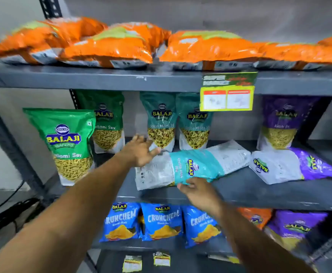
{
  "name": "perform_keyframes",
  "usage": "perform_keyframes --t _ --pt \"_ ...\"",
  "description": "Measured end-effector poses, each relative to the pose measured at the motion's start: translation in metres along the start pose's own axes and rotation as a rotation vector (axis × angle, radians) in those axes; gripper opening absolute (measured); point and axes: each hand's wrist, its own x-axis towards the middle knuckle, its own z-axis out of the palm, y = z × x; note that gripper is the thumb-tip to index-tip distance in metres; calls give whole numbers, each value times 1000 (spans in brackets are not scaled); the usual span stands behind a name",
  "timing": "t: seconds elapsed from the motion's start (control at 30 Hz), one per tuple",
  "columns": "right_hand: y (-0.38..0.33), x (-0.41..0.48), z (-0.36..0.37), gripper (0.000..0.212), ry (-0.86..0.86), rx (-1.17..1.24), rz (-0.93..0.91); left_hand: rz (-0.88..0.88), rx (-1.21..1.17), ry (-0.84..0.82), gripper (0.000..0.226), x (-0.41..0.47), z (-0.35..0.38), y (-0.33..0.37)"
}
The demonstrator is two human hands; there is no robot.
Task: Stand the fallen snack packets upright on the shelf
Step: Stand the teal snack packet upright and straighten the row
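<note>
Fingers [182,186] of the right hand [198,194] curl under the near edge of a fallen teal packet [192,166], pinching it lightly; how firmly they grip cannot be told. The left hand [139,152] is spread wide open, holding nothing, its fingertips reaching the far left end of that same packet, which lies flat on the middle shelf [259,192] between the two hands.

Just beyond the left fingertips stand two teal packets [178,121] upright against the back, and further left of them two green packets [66,142] are upright as well. Well to the right of the right fingers a purple packet [295,166] lies flat, with another purple packet [281,121] standing behind it.

By my reading, the job is partly through: the green and rear teal packets need nothing, the teal one in hand is about to be raised, and the flat purple one is left. Orange packets [109,44] on the top shelf also lie flat and may need attention.
</note>
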Motion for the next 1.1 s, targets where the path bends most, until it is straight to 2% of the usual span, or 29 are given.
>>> perform_keyframes --t 0.1,0.17,0.27,0.33,0.4,0.5,0.6,0.73,0.8,0.83,0.97,1.1 --pt "12 36 35 23 22 276 285 25 -157 -168 73 41 15 -12" --pt "15 56 57 29 5 495 402 27 -220 -262 71 67 26 -23" --pt "16 73 79 50 85 708 427 -6 -238 -337 78 90 38 -34" --pt "13 77 91 50 131 797 415 -2 -220 -386 78 96 40 -36" --pt "11 79 98 46 171 820 390 40 -248 -423 68 95 35 -38" --pt "9 79 107 26 196 758 273 102 -364 -385 38 90 37 -54" --pt "9 80 106 15 195 519 121 35 -760 -335 42 70 42 -75" --pt "3 94 86 35 334 44 -301 27 -1242 -115 15 32 48 -87" --pt "-1 99 78 46 341 -57 -470 50 -1378 -9 10 16 59 -85" --pt "0 100 76 48 328 -66 -519 52 -1433 25 15 10 66 -83" --pt "20 108 69 41 203 -30 -506 10 -1520 91 29 -6 99 -75" --pt "23 115 64 30 151 -29 -490 -4 -1510 119 30 -6 110 -76"
